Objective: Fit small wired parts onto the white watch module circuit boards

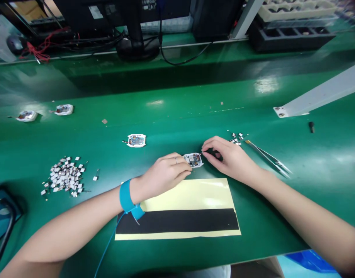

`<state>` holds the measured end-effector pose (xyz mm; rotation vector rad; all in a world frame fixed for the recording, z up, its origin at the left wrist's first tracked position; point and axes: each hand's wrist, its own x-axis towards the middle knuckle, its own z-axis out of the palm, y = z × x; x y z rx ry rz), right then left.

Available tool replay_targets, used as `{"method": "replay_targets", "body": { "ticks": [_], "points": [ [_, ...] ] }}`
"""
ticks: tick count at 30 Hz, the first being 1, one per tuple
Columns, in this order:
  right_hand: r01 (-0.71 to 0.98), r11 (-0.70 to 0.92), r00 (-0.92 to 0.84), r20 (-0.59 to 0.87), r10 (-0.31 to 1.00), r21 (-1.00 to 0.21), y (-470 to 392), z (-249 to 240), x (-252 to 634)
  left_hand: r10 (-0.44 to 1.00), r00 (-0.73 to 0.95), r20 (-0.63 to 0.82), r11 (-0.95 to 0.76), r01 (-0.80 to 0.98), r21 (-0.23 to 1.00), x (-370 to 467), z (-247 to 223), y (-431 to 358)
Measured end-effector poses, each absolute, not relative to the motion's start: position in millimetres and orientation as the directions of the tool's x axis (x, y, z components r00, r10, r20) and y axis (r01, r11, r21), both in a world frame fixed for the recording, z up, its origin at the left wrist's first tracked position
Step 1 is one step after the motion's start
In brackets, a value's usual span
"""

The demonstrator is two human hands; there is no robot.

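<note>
My left hand (162,175), with a blue wrist strap (126,196), grips the left side of a small white casing with a circuit board (194,160) in it. At the casing's upper right corner, the thumb and forefinger of my right hand (228,159) are pinched together; what lies between them is too small to make out. Behind my right hand lies a small cluster of white parts with short leads (236,139). Metal tweezers (268,158) rest to its right. A second open white casing (136,140) lies to the left, beyond my left hand.
A pile of small white parts (66,175) lies left, below two more casings (64,109). A yellow sheet with a black strip (177,222) lies in front of me. A grey metal post (319,92) slants in from the right. A monitor stand (136,44) stands behind.
</note>
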<state>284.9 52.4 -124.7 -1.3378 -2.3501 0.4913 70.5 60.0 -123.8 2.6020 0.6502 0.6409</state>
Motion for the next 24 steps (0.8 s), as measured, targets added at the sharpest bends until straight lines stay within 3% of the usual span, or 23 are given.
{"method": "replay_targets", "body": {
  "ticks": [5, 13, 21, 24],
  "points": [
    [0.649, 0.482, -0.533, 0.100, 0.840, -0.589, 46.5, -130.0, 284.0, 0.622, 0.717, 0.314, -0.751, 0.433, 0.498, 72.2, -120.7, 64.9],
    [0.575, 0.534, -0.541, 0.203, 0.816, -0.620, 46.5, -144.5, 277.5, 0.531, 0.824, 0.196, -0.842, 0.488, 0.230, 84.2, -117.0, 69.3],
    [0.549, 0.538, -0.524, 0.238, 0.818, -0.640, 48.0, -146.7, 279.1, 0.424, 0.861, 0.280, -0.901, 0.433, 0.033, 87.6, -118.2, 61.0],
    [0.532, 0.540, -0.522, 0.249, 0.816, -0.653, 47.9, -148.0, 278.6, 0.448, 0.853, 0.270, -0.889, 0.457, 0.032, 87.5, -119.3, 60.5]
  ]
}}
